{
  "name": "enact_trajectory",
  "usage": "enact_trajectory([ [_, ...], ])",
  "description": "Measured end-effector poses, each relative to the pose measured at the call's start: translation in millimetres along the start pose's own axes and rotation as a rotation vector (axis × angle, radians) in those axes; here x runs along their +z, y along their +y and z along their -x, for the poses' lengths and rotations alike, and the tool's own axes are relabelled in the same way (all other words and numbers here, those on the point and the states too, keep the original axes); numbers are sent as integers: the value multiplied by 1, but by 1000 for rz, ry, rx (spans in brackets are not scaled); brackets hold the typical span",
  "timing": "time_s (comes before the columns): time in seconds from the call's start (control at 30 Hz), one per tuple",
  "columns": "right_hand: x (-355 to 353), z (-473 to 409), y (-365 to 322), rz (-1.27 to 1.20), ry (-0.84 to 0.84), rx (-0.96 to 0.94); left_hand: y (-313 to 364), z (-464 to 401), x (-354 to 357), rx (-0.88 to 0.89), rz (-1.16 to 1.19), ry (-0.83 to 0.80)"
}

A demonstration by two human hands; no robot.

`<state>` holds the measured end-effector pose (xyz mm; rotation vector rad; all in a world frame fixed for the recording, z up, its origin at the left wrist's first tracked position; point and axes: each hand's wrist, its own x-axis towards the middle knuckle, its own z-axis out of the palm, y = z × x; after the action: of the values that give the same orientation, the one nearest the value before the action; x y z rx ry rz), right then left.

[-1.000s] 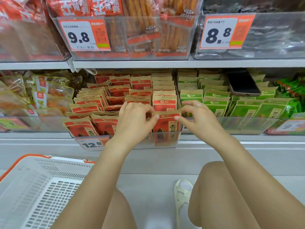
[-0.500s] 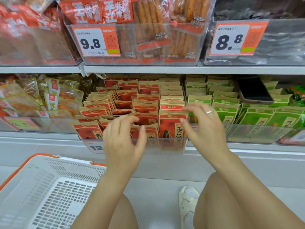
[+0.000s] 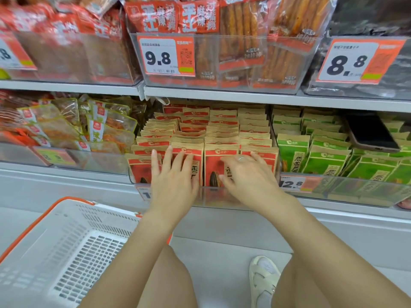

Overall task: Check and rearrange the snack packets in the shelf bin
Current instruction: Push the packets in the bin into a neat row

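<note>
Rows of red-and-tan snack packets (image 3: 222,134) stand upright in a clear shelf bin (image 3: 213,197) on the lower shelf. My left hand (image 3: 172,176) lies flat with straight, spread fingers against the front packets of the left rows. My right hand (image 3: 246,174), wearing a ring, rests with relaxed fingers on the front packets of the right rows, partly covering a packet with a sunflower seed picture (image 3: 214,165). Neither hand grips a packet.
Green packets (image 3: 322,156) fill the bin to the right, with a dark phone (image 3: 371,133) lying on them. Bagged snacks (image 3: 66,125) sit to the left. A white basket with an orange rim (image 3: 66,252) stands at lower left. The upper shelf (image 3: 222,94) overhangs closely.
Both hands let go of the front packet they pinched, lifted away, then came down flat on the front row. The rows now stand more even.
</note>
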<state>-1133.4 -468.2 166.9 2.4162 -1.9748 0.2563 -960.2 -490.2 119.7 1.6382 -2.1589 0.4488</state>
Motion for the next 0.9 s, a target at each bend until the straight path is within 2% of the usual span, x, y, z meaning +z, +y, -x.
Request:
enact_trajectory([
  [0.17,8,5,-14,110,-2,-57,-2,6,2,59,1,24],
  [0.4,14,0,-9,27,-49,-38,-13,-8,5,148,-22,-58],
  [0.5,13,12,-9,-54,-74,-144,-25,5,2,223,128,147],
  [0.6,17,29,-1,-72,-59,-167,-43,36,-4,125,280,322],
  [0.67,21,34,6,-72,-34,-118,-56,49,0,49,284,240],
  [0.77,26,33,12,-32,-58,-12,-71,47,8,-15,235,-61],
  [0.83,32,33,13,24,-71,1,-76,40,12,19,170,-152],
  [0.9,36,35,15,70,-53,5,-75,33,14,81,114,-174],
])
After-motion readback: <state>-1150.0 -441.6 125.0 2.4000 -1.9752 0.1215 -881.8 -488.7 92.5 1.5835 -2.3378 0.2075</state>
